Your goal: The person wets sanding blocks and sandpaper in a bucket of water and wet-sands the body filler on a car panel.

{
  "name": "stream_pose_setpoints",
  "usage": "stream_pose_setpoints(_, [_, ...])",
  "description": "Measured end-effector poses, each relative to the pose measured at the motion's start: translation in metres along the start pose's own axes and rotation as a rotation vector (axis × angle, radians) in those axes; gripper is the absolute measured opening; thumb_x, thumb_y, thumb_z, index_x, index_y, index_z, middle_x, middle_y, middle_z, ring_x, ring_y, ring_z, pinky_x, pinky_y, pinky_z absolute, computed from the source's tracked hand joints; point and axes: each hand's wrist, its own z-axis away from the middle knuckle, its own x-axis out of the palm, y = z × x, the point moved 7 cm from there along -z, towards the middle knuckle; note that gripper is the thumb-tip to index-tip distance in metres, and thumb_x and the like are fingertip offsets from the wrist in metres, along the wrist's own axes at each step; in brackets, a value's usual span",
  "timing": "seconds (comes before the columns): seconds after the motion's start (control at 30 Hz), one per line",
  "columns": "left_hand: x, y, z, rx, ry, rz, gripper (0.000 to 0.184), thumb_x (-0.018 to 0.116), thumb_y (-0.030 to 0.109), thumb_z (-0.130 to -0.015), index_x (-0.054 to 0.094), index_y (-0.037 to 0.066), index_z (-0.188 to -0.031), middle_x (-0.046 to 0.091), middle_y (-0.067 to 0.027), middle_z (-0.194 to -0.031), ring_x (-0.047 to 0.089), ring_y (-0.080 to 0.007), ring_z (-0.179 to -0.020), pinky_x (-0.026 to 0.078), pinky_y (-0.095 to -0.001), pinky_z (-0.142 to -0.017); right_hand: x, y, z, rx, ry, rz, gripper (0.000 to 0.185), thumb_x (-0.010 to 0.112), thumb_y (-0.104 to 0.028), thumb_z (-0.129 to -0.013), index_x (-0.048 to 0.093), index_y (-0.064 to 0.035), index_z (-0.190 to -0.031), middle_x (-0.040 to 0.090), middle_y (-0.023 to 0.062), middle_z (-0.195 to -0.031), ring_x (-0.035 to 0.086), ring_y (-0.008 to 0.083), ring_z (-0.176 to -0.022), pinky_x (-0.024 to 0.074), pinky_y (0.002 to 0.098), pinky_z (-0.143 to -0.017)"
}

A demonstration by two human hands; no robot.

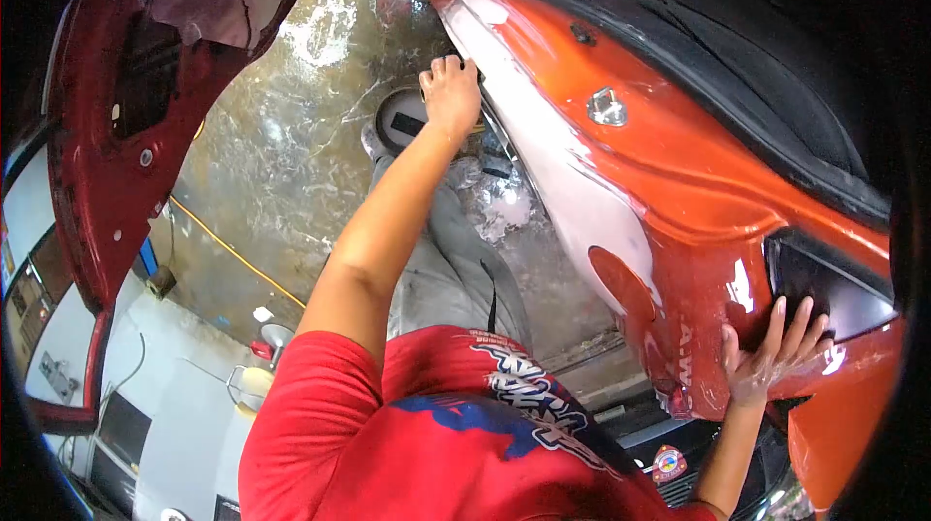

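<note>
My left hand is at the lower edge of the orange car body, beside a whitish, primer-like strip. Its fingers are curled, and what they hold, if anything, is hidden. On the right, my right hand lies with spread fingers on the glossy red-orange panel, just below a dark triangular window. A round outline shows on the panel between the hands. Both hands look wet or dusty.
A dark red open car door stands at the left. A yellow hose crosses the stained floor. My shoe is below my left hand. A metal latch sticks out of the orange frame.
</note>
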Motion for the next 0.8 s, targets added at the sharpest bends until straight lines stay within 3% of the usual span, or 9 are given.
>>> stream_pose_setpoints(0.1, [0.032, -0.030, -0.031, 0.001, 0.018, 0.040, 0.040, 0.052, 0.013, -0.092, 0.065, 0.018, -0.129, 0.061, -0.0099, -0.127, 0.054, -0.0340, -0.120, 0.042, -0.0518, -0.098, 0.001, -0.018, -0.025, 0.080, -0.042, -0.046, 0.079, 0.061, -0.056, -0.095, 0.042, -0.0066, -0.153, 0.029, 0.0242, -0.163, 0.012, 0.0441, -0.154, 0.0014, 0.0627, -0.122])
stream_pose_setpoints(0.23, [0.070, -0.060, -0.071, 0.002, -0.027, 0.013, 0.046, 0.056, 0.011, -0.089, 0.063, 0.020, -0.133, 0.060, -0.0094, -0.129, 0.054, -0.0348, -0.121, 0.043, -0.0527, -0.098, 0.009, -0.035, -0.055, 0.341, 0.023, -0.029, 0.084, 0.054, -0.062, -0.097, 0.036, -0.0044, -0.156, 0.015, 0.0266, -0.166, 0.009, 0.0461, -0.154, 0.0066, 0.0645, -0.121])
stream_pose_setpoints(0.33, [0.093, -0.078, -0.089, 0.031, -0.004, 0.051, 0.049, 0.058, 0.010, -0.087, 0.062, 0.022, -0.134, 0.060, -0.0088, -0.129, 0.054, -0.0349, -0.121, 0.044, -0.0528, -0.097, 0.016, -0.046, -0.071, 0.587, 0.212, -0.050, 0.079, 0.049, -0.057, -0.101, 0.035, -0.0022, -0.155, 0.017, 0.0317, -0.163, 0.012, 0.0462, -0.153, 0.0089, 0.0627, -0.121])
stream_pose_setpoints(0.47, [0.120, -0.099, -0.119, 0.063, -0.006, 0.075, 0.054, 0.062, 0.007, -0.083, 0.063, 0.024, -0.134, 0.061, -0.0081, -0.128, 0.053, -0.0349, -0.120, 0.044, -0.0529, -0.096, 0.022, -0.052, -0.083, 0.769, 0.206, 0.078, 0.081, 0.047, -0.062, -0.100, 0.035, -0.0048, -0.156, 0.013, 0.0317, -0.164, 0.008, 0.0451, -0.154, 0.0089, 0.0617, -0.122])
stream_pose_setpoints(0.53, [0.138, -0.111, -0.134, 0.074, -0.044, 0.089, 0.052, 0.064, 0.008, -0.083, 0.064, 0.023, -0.133, 0.060, -0.0096, -0.128, 0.053, -0.0359, -0.121, 0.044, -0.0550, -0.098, 0.027, -0.044, -0.077, 0.890, 0.279, -0.038, 0.081, 0.048, -0.062, -0.100, 0.034, -0.0055, -0.157, 0.009, 0.0316, -0.165, 0.006, 0.0455, -0.154, 0.0103, 0.0615, -0.122])
stream_pose_setpoints(0.67, [0.166, -0.130, -0.164, 0.075, -0.107, 0.088, 0.047, 0.063, 0.013, -0.086, 0.064, 0.023, -0.132, 0.059, -0.0108, -0.128, 0.053, -0.0374, -0.121, 0.044, -0.0570, -0.101, 0.031, -0.046, -0.076, 0.658, 0.047, 0.257, 0.071, 0.032, -0.057, -0.107, 0.042, -0.0053, -0.154, 0.028, 0.0240, -0.162, 0.002, 0.0444, -0.154, 0.0080, 0.0646, -0.122])
stream_pose_setpoints(0.8, [0.200, -0.144, -0.195, 0.087, -0.173, 0.029, 0.046, 0.062, 0.016, -0.087, 0.064, 0.021, -0.132, 0.059, -0.0121, -0.126, 0.053, -0.0390, -0.121, 0.045, -0.0589, -0.101, 0.036, -0.054, -0.080, 0.717, 0.039, 0.270, 0.071, 0.032, -0.058, -0.106, 0.042, -0.0055, -0.153, 0.027, 0.0241, -0.163, 0.002, 0.0442, -0.155, 0.0080, 0.0644, -0.122])
